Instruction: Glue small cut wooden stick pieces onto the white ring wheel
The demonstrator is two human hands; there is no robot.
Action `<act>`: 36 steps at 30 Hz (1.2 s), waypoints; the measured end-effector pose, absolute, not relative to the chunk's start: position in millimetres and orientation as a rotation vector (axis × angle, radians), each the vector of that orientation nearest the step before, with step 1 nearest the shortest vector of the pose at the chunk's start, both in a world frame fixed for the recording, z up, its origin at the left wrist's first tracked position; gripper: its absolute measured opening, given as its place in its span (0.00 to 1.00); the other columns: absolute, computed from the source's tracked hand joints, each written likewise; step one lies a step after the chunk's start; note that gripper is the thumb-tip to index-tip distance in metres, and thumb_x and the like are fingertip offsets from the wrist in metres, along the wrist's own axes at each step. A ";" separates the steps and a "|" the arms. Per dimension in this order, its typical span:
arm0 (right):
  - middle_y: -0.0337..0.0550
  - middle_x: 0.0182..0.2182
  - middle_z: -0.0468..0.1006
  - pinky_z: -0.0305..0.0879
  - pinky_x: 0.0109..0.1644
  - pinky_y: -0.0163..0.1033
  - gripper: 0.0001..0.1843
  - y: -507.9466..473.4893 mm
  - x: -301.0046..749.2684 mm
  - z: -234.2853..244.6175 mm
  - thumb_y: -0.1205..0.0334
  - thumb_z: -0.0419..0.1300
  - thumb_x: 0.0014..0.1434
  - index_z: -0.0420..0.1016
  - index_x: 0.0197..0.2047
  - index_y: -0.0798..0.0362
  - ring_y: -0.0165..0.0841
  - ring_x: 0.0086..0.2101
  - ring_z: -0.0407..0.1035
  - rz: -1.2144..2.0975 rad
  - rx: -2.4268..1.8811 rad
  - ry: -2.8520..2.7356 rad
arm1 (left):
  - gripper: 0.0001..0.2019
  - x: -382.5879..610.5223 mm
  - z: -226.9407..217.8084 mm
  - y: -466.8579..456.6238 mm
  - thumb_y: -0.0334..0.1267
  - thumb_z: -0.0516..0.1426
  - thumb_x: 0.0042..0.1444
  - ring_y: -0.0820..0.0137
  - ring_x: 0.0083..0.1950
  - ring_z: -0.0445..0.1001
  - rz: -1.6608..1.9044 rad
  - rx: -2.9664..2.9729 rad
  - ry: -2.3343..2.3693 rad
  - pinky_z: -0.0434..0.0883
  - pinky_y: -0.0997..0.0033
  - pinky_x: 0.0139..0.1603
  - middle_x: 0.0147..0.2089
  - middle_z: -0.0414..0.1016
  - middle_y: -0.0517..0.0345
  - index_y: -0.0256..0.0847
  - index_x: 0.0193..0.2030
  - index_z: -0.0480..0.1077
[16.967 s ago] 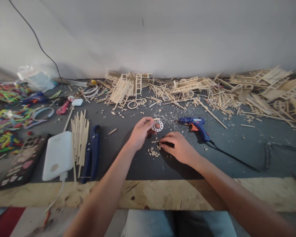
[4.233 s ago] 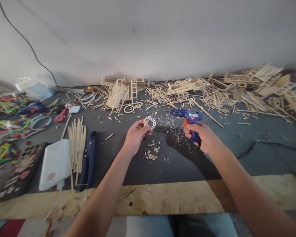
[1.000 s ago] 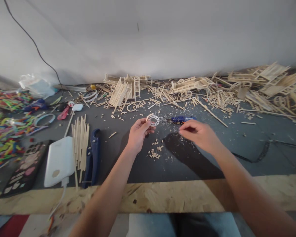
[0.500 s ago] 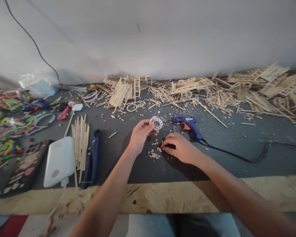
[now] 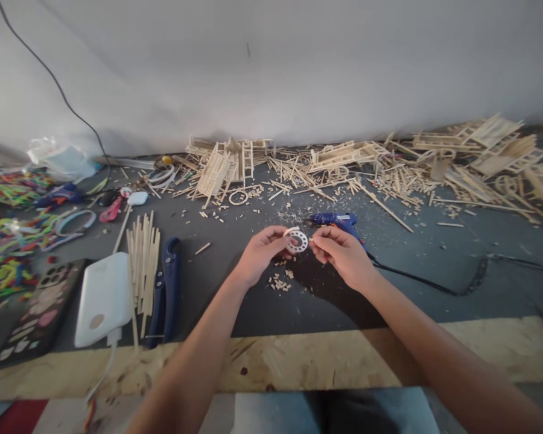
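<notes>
My left hand (image 5: 265, 252) pinches a pale ring with small holes around it (image 5: 297, 242), held above the dark table. Close to the ring's right edge, my right hand (image 5: 341, 252) has thumb and fingertips pressed together on a short wooden stick piece (image 5: 311, 240), mostly covered by the fingers. Below the hands lies a small heap of cut stick pieces (image 5: 279, 281). Just behind my right hand rests a blue glue gun (image 5: 335, 219), partly hidden by it.
Wooden stick models (image 5: 217, 172) and loose sticks line the wall. On the left lie a blue cutter (image 5: 165, 292), a stick bundle (image 5: 142, 259), a white power bank (image 5: 103, 298), a phone (image 5: 43, 310) and colourful pipe cleaners (image 5: 9, 262). The glue gun's black cord (image 5: 416, 280) runs right.
My right hand has risen from the heap of stick pieces to the ring, now with a piece in its fingertips. My left hand has shifted slightly right and nearer, still holding the ring.
</notes>
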State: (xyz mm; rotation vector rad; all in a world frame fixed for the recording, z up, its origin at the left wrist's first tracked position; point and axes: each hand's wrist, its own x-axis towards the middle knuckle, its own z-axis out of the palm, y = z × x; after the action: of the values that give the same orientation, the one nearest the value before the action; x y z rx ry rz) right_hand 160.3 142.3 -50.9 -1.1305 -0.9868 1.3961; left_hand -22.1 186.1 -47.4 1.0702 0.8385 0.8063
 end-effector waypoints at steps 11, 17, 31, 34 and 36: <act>0.33 0.20 0.67 0.49 0.27 0.36 0.11 141.3 159.2 -55.0 0.53 0.62 0.57 0.70 0.32 0.51 0.26 0.22 0.57 1.353 -1.132 -1.010 | 0.12 -22.5 -46.5 184.3 0.44 0.61 0.52 0.75 0.31 0.71 0.694 1.169 0.862 0.67 0.73 0.35 0.33 0.78 0.58 0.38 0.39 0.73; 0.33 0.20 0.67 0.48 0.28 0.36 0.10 142.3 158.7 -57.5 0.54 0.62 0.57 0.70 0.32 0.51 0.26 0.23 0.57 1.348 -1.115 -1.004 | 0.11 -22.7 -47.1 184.5 0.44 0.61 0.53 0.75 0.31 0.71 0.693 1.171 0.857 0.67 0.74 0.34 0.33 0.78 0.59 0.39 0.39 0.73; 0.34 0.23 0.66 0.52 0.31 0.37 0.12 141.7 157.8 -59.1 0.51 0.62 0.56 0.70 0.32 0.51 0.28 0.25 0.58 1.309 -1.105 -1.066 | 0.10 -21.7 -45.7 183.9 0.43 0.61 0.53 0.74 0.31 0.71 0.692 1.178 0.872 0.67 0.72 0.35 0.33 0.78 0.58 0.39 0.38 0.73; 0.34 0.23 0.66 0.52 0.30 0.37 0.11 141.7 157.4 -58.5 0.51 0.62 0.56 0.70 0.32 0.50 0.28 0.25 0.58 1.303 -1.114 -1.068 | 0.10 -21.5 -44.9 183.6 0.43 0.61 0.52 0.74 0.31 0.71 0.691 1.179 0.871 0.67 0.72 0.35 0.33 0.78 0.58 0.39 0.38 0.73; 0.34 0.23 0.67 0.53 0.31 0.37 0.11 141.8 157.3 -58.4 0.52 0.62 0.57 0.70 0.32 0.50 0.28 0.25 0.58 1.311 -1.104 -1.068 | 0.11 -21.7 -44.8 183.5 0.43 0.61 0.53 0.75 0.31 0.71 0.694 1.180 0.862 0.67 0.73 0.34 0.33 0.77 0.58 0.39 0.38 0.73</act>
State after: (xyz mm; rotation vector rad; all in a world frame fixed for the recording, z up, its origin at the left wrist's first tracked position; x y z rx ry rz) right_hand 157.3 141.8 -58.4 -1.1045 -1.0676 1.3105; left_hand -21.7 183.5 -44.8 1.1799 0.8621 0.6943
